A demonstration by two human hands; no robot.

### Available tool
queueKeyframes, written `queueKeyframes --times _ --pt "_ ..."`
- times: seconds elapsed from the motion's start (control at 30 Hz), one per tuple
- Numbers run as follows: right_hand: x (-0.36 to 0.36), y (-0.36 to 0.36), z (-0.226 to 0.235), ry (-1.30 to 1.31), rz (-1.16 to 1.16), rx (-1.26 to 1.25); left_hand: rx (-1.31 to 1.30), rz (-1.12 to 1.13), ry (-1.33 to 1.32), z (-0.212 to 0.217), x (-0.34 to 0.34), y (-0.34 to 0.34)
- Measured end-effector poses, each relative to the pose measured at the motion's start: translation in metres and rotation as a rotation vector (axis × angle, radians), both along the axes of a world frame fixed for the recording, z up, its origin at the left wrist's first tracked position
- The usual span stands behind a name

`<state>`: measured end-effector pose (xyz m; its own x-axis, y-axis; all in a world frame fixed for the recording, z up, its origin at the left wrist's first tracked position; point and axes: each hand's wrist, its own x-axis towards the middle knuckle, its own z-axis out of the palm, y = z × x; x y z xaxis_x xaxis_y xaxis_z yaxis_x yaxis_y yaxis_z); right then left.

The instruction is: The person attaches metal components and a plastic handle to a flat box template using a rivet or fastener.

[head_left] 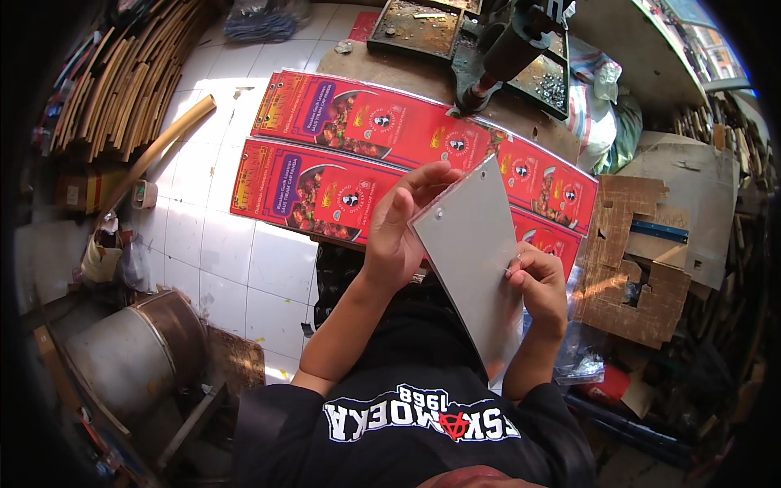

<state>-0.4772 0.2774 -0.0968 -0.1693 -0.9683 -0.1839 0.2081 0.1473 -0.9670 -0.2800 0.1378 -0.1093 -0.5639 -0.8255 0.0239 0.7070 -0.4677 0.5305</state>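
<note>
A flat grey board (476, 244) stands tilted in front of my black shirt, with small round metal fasteners near its upper edge. My left hand (403, 224) is at the board's left edge, thumb raised and fingers spread; some fingertips pass behind the board. On the opposite edge, the fingers of my right hand (539, 281) are pinched together around a thin, shiny wire-like metal piece (512, 266). Its exact kind is too small to tell. Beneath my hands, red printed sign panels (325, 191) lie in two overlapping rows on the worktable (350, 65).
A dark hand press (508, 61) stands at the table's far side, beside trays (415, 28) of small metal parts. Stacked boards (130, 73) fill the far left. A metal drum (134, 342) sits lower left. Cut cardboard (630, 260) lies at the right.
</note>
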Motion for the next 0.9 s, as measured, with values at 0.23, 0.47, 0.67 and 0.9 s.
queueKeyframes --times 0.23,0.47,0.67,0.9 --pt "0.003 -0.008 0.012 0.217 -0.098 0.04 -0.134 0.067 -0.339 0.016 0.024 0.007" --pt "0.008 -0.015 0.014 0.276 -0.155 -0.021 -0.217 0.24 -0.464 0.019 0.025 0.011" --pt "0.017 -0.029 0.023 0.378 -0.436 -0.327 -0.206 0.229 -0.467 0.019 0.024 0.011" --pt "0.065 -0.078 0.055 0.656 -0.117 -0.479 -0.203 0.243 -0.454 0.022 0.025 0.021"
